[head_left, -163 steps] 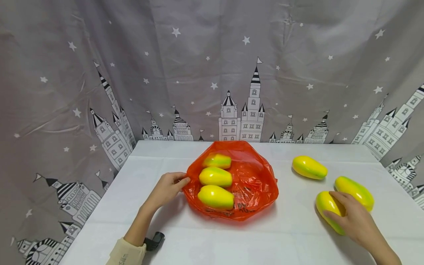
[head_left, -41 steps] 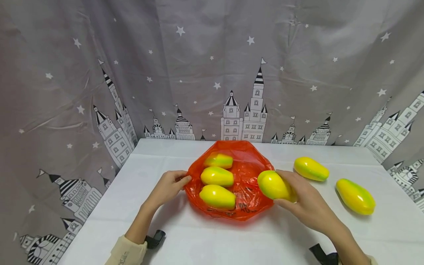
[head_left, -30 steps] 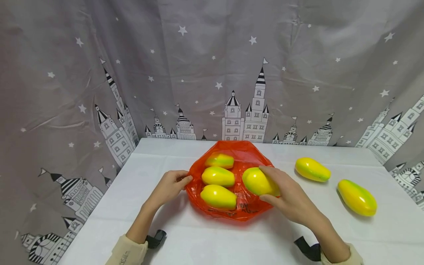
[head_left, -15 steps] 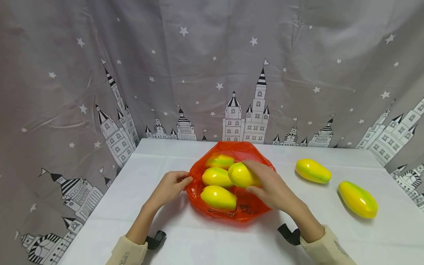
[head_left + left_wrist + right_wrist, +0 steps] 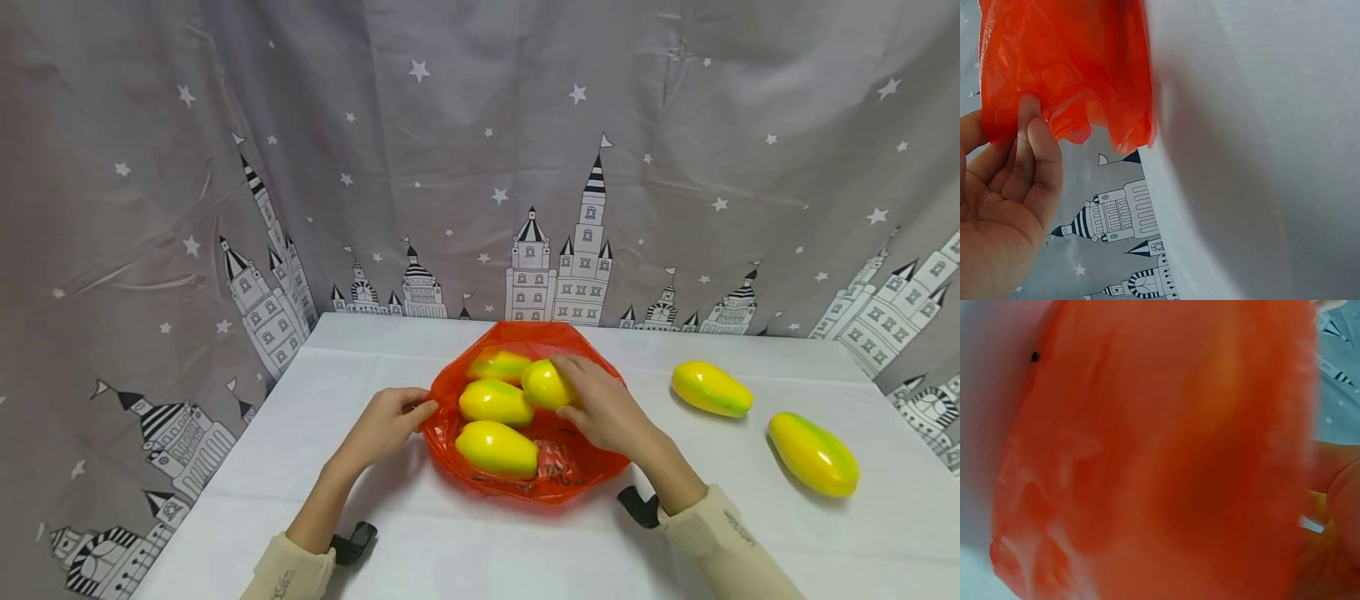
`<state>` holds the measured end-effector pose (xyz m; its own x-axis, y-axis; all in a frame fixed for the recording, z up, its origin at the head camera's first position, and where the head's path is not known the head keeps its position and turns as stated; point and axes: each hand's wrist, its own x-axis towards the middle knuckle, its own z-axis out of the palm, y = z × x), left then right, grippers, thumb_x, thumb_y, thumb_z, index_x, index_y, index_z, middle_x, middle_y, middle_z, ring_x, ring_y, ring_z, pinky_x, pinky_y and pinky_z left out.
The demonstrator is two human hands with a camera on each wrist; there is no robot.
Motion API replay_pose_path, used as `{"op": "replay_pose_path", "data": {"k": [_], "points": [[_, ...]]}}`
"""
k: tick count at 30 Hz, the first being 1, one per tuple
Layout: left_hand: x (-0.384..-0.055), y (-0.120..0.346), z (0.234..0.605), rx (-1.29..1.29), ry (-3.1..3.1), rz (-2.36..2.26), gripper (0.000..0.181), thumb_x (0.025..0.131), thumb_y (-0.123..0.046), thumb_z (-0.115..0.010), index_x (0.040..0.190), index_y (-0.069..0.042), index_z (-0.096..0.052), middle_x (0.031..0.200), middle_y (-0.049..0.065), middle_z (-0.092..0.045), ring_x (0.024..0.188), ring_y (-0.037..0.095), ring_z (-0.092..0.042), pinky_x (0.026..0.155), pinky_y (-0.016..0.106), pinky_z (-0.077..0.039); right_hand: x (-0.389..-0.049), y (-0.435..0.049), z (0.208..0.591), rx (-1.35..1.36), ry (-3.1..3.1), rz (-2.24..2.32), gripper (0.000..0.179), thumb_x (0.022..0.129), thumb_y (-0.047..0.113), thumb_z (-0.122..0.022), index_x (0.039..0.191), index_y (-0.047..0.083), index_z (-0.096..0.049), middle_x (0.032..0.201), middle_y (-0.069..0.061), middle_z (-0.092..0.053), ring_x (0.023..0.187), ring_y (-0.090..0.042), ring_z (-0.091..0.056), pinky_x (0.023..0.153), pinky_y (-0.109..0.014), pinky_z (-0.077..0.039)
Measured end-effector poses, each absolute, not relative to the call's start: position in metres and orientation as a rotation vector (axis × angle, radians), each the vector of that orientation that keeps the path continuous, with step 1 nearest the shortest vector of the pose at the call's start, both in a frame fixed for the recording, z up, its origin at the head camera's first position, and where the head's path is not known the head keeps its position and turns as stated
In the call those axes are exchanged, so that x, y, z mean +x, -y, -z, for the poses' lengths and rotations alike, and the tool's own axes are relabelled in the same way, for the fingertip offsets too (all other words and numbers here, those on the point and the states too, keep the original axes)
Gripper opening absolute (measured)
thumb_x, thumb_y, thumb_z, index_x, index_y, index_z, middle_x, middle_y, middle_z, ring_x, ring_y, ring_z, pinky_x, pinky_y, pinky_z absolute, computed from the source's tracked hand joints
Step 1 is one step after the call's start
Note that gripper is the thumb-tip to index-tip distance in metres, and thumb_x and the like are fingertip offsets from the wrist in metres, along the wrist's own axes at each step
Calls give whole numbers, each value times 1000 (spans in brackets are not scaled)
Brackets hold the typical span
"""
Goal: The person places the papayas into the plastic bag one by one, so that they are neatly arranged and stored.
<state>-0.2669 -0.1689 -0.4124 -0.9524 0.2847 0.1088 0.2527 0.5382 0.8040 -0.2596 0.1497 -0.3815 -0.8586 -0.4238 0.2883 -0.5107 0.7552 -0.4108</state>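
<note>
A red plastic bag [image 5: 558, 446] lies spread with its mouth up in the middle of the table. Inside it, on the left side, rest three glossy yellow-green papayas, the nearest papaya [image 5: 497, 450] at the front. My left hand [image 5: 386, 421] pinches the bag's left rim between thumb and fingers; the left wrist view shows the red film [image 5: 1066, 56] at the fingertips. Over the bag's right half, my right hand [image 5: 600, 406] grips another papaya [image 5: 545, 385] beside the others. In the right wrist view the bag's side [image 5: 1147, 450] covers most of that hand.
Two more papayas lie on the white table [image 5: 465, 550] at the right: one farther back [image 5: 711, 388], the other papaya [image 5: 813, 454] nearer. Behind the table hangs a grey curtain [image 5: 450, 125] with castles and stars. Each wrist wears a black strap [image 5: 354, 543].
My right hand has picked up a papaya from the right of the table and carried it left, into the bag's mouth. The left hand keeps its hold on the rim.
</note>
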Motion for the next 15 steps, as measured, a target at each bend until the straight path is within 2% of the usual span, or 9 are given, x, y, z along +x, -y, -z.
{"op": "replay_pose_path", "data": {"k": [7,15], "points": [[-268,170,413,465,-2714,-1415,25,97,-12,-61,114,4,-69,90,5,-70,75,18,-62,72,32,-53,-275,-149,389,667,2833,-839,67,84,10,-78,141,1,-44,131,-16,-56,115,-33,-54,101,-52,-42],[-269,170,414,448,-2715,-1410,26,98,-13,-61,116,4,-69,91,5,-70,77,18,-62,73,32,-54,-286,-151,393,604,2863,-925,64,87,13,-76,143,3,-48,138,-17,-53,122,-35,-50,104,-55,-38]]}}
